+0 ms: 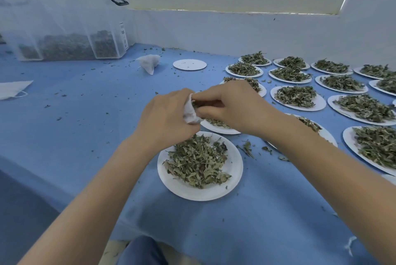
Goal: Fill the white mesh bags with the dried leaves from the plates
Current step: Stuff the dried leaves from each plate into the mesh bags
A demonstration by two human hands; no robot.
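Note:
My left hand [166,115] grips a small white mesh bag [190,113] above the blue table. My right hand [230,105] pinches dried leaves at the bag's mouth, fingers curled against it. Under both hands lies a white plate [216,128] with a few leaves, mostly hidden. Nearer to me sits a full plate of dried leaves [199,166]. Another white mesh bag [149,62], filled, lies farther back on the table.
Several plates heaped with dried leaves [296,96] cover the right side. An empty plate [189,64] sits at the back. A clear plastic box [64,22] holding leaves stands at the back left. A white face mask [12,89] lies at the left edge. Leaf crumbs dot the cloth.

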